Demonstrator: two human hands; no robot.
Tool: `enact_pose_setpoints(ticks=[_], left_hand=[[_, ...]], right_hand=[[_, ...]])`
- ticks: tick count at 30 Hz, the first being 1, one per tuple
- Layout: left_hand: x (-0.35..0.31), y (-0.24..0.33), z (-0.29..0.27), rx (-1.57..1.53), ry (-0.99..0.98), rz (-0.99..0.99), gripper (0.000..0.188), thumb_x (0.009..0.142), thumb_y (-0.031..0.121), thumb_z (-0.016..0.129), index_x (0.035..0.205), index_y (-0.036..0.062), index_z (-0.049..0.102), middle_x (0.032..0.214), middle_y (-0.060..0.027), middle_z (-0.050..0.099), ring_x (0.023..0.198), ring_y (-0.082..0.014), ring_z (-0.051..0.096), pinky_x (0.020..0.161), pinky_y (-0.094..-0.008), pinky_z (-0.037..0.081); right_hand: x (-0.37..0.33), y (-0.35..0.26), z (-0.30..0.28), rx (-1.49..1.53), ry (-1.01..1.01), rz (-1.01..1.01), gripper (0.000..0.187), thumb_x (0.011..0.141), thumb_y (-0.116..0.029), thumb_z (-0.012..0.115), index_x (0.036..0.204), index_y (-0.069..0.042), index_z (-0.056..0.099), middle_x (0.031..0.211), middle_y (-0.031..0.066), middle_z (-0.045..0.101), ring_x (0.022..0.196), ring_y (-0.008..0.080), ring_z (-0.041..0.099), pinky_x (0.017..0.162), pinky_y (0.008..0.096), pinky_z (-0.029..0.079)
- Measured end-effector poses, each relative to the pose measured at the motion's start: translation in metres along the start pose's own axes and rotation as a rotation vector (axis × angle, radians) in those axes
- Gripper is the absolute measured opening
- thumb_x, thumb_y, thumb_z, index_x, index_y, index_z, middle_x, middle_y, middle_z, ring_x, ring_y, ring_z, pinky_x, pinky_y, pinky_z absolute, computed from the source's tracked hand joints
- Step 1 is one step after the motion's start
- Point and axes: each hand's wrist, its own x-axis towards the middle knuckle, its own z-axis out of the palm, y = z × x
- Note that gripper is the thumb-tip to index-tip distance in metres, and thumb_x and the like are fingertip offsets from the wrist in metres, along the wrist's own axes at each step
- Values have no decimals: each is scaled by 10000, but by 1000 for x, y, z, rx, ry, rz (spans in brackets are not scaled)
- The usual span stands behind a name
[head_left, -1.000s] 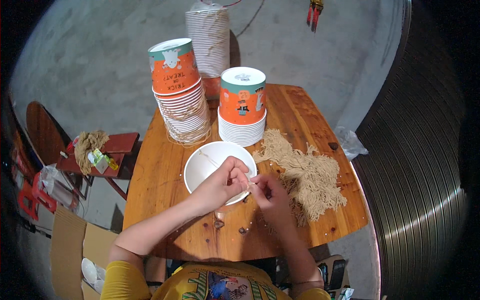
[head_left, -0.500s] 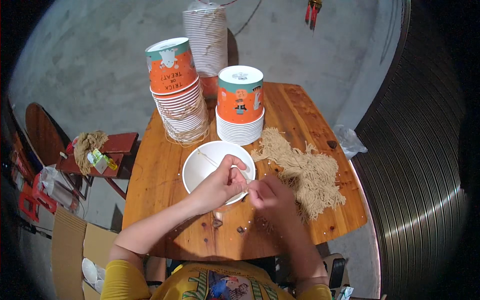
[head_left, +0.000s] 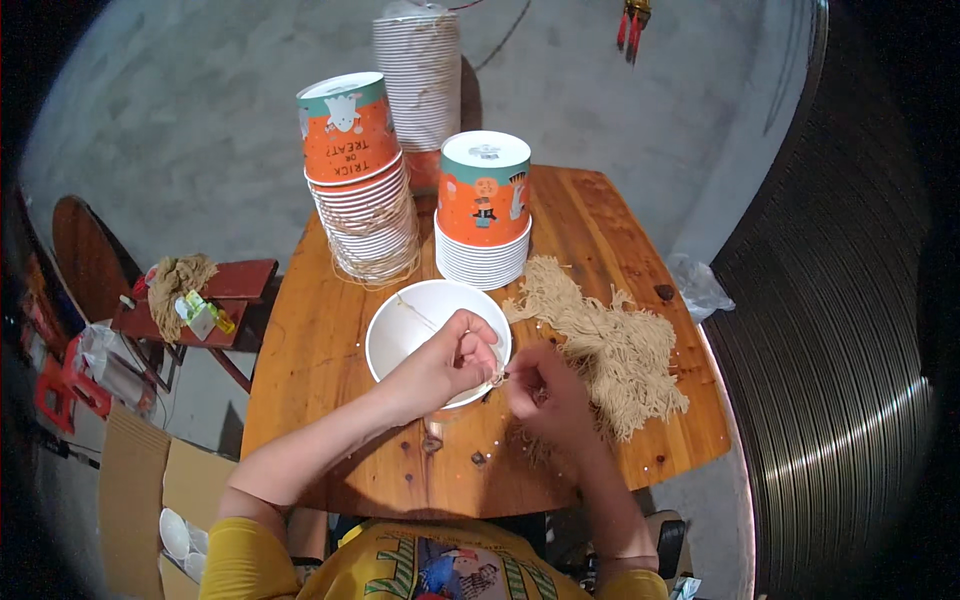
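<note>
A white paper bucket (head_left: 398, 335) lies with its mouth facing me at the middle of the table. My left hand (head_left: 462, 362) reaches over its near right rim, thumb and fingers pinched on a thin tan string (head_left: 415, 312). Part of that string runs across the inside of the bucket. Just right of the rim, my right hand (head_left: 550, 395) has its fingers curled beside the string's knotted part; anything between its fingertips is too small to make out. Right of the bucket spreads a heap of tan strings (head_left: 625, 360).
Behind stand a stack of orange printed buckets (head_left: 485, 205), a leaning stack wound with strings (head_left: 348, 135), and a taller white-rimmed stack (head_left: 418, 80). A red bench (head_left: 240, 280) is at left, above an open cardboard box (head_left: 135, 490). A corrugated shutter (head_left: 850, 400) rises at right.
My right hand has moved slightly right and up, away from my left fingertips, and its fingers have loosened a little. The left hand stays at the rim.
</note>
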Motion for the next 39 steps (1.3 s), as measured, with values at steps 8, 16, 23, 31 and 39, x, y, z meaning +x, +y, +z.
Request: enact_pose_setpoints(ticks=[8, 16, 23, 31, 39], left_hand=[[0, 2, 1, -12, -35, 1, 248, 896, -22, 524, 1104, 39, 404, 874, -13, 523, 829, -72, 506, 770, -212, 418], [2, 5, 1, 50, -52, -24, 269, 899, 2, 535, 1133, 46, 410, 872, -5, 512, 816, -76, 490, 751, -213, 419], [-2, 9, 3, 297, -75, -37, 331, 893, 41, 586, 1180, 47, 422, 881, 8, 482, 830, -82, 485, 755, -216, 414], [-6, 2, -2, 676, 20, 65, 157, 888, 152, 589, 941, 7, 568, 898, -141, 576, 840, -258, 590, 756, -355, 468], [-1, 8, 1, 515, 3, -23, 78, 866, 83, 566, 917, 25, 555, 814, -84, 543, 757, -178, 543, 712, -309, 458]], right_hand=[[0, -12, 4, -46, 76, 8, 172, 794, 3, 631, 926, -67, 547, 729, -35, 501, 636, 41, 465, 561, 213, 385], [0, -10, 7, -69, 121, 41, 38, 827, -37, 621, 834, -45, 585, 672, -34, 508, 600, 39, 464, 536, 218, 380], [3, 2, 8, 18, 129, 70, 21, 859, -50, 588, 847, -39, 575, 661, -41, 513, 572, 35, 460, 521, 205, 371], [3, 14, 10, 154, 110, 115, 35, 872, -71, 581, 874, -39, 567, 686, -41, 530, 569, 28, 468, 519, 194, 378], [0, 12, 9, 83, 105, 86, 38, 877, -85, 578, 883, -49, 565, 715, -40, 532, 591, 27, 465, 537, 195, 383]])
